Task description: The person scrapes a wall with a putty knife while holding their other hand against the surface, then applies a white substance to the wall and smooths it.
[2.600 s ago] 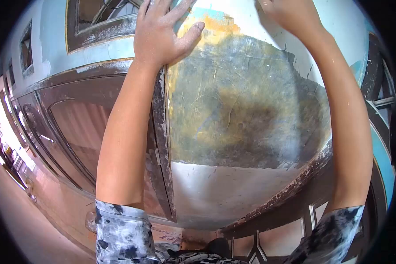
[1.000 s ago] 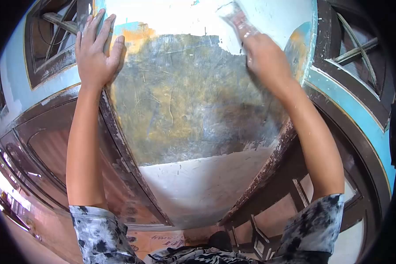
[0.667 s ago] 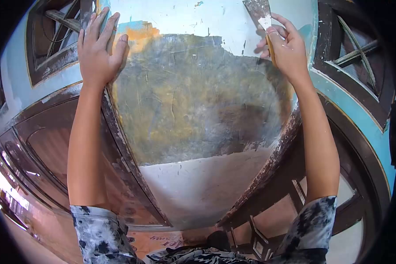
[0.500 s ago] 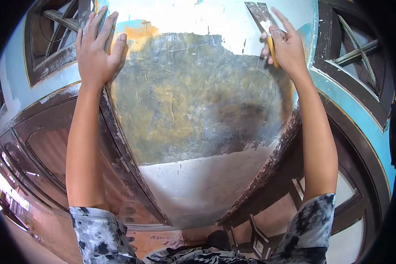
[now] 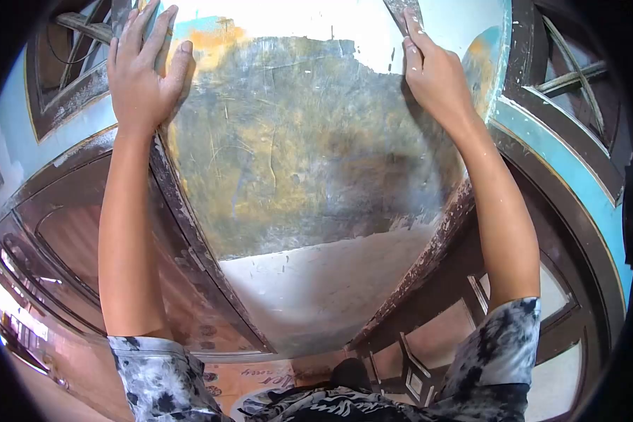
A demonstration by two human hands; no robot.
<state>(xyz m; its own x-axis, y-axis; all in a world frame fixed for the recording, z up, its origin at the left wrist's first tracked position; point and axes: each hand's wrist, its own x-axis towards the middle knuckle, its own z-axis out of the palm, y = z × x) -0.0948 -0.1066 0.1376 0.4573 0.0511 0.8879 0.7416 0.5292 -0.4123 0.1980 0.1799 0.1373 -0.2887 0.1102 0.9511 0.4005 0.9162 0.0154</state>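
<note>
A paint scraper (image 5: 395, 11) is gripped in my right hand (image 5: 437, 79), high on the wall at the right. Its metal blade points upward, with my fingers stretched along it; the handle is hidden by the hand. My left hand (image 5: 142, 79) lies flat at the wall's upper left edge, fingers apart and holding nothing. Between my hands the wall has a large bare grey and ochre patch (image 5: 295, 133). White paint (image 5: 281, 17) with a ragged lower border covers the wall above it.
Worn dark wooden frames (image 5: 190, 232) run down both sides of the wall panel. A brown door (image 5: 77, 225) stands at the left, and dark panelled woodwork (image 5: 436, 337) at the right. Crossed-bar openings (image 5: 573, 77) flank the upper wall. A printed mat (image 5: 250, 380) lies below.
My right hand has shifted left and turned, with its fingers now laid along the scraper blade. My left hand stays flat on the wall; the whole view has shifted slightly.
</note>
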